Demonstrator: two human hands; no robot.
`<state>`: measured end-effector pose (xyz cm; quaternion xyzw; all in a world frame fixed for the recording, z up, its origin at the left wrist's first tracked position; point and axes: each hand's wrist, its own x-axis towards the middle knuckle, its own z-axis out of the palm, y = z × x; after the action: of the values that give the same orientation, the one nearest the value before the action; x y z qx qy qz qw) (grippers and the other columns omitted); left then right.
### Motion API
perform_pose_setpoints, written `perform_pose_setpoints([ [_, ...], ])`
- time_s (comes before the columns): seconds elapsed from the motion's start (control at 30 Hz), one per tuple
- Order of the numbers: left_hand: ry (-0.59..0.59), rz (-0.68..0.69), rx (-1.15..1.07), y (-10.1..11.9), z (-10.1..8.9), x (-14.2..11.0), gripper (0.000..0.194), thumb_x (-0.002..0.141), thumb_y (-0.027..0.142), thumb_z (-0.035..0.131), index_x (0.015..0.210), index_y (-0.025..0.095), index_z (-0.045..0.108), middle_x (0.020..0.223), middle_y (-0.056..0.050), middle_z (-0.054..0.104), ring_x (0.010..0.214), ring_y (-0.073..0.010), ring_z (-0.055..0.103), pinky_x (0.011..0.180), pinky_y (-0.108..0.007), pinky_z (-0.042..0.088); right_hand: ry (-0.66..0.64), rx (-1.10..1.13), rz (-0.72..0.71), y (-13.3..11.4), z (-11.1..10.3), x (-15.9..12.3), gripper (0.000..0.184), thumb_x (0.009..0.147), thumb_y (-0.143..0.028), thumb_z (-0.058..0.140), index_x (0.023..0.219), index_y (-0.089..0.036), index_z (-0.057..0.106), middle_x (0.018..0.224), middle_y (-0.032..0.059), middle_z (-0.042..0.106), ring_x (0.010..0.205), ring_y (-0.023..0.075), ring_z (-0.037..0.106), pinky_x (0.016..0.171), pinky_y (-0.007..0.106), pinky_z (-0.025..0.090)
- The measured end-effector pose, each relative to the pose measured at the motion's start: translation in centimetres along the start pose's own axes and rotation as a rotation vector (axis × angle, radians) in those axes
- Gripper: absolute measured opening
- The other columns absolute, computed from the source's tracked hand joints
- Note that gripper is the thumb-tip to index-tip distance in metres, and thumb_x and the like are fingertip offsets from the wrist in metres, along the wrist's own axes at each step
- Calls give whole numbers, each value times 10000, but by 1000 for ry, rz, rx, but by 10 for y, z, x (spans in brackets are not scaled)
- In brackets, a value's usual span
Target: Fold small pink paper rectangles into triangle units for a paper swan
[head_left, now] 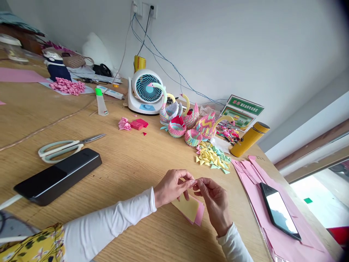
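My left hand [173,187] and my right hand [215,198] meet at their fingertips, both closed in a pinch. Whatever lies between them is too small and covered to make out. Just below the fingers, a yellow paper sheet [188,207] rests over a pink paper sheet [200,213] on the table. Behind my hands lies a heap of folded yellow and green paper triangles [211,154]. Farther back stand several paper swans [206,125] made of such folded pieces, along with a small round paper basket [176,127].
Scissors [61,148] and a long black device [61,174] lie left. A white fan [130,91] stands by the wall, a glue bottle [101,103] nearby. On the right are a yellow thermos [249,140] and pink sheets [251,189] with a phone [280,211] on them.
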<state>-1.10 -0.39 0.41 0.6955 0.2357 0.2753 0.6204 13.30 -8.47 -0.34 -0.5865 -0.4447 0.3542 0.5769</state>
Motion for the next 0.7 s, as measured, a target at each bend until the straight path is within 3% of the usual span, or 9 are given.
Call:
perform_pose_setpoints([
  [0.4, -51, -79, -170, -4, -3, 5, 416, 776, 510, 622, 853, 102, 586, 706, -8, 577, 501, -87, 599, 356, -129, 393, -59, 64, 71, -2, -1, 2, 333, 816, -484, 607, 867, -165, 688, 778, 53, 666, 711, 137, 587, 647, 250, 497],
  [0.7, -65, -58, -178, -5, -2, 5, 397, 783, 485, 629, 865, 99, 590, 752, -27, 598, 513, -90, 609, 383, -143, 417, 8, 75, 58, 1, 1, 2, 300, 767, -452, 680, 794, -155, 654, 702, 26, 641, 637, 114, 572, 615, 238, 493],
])
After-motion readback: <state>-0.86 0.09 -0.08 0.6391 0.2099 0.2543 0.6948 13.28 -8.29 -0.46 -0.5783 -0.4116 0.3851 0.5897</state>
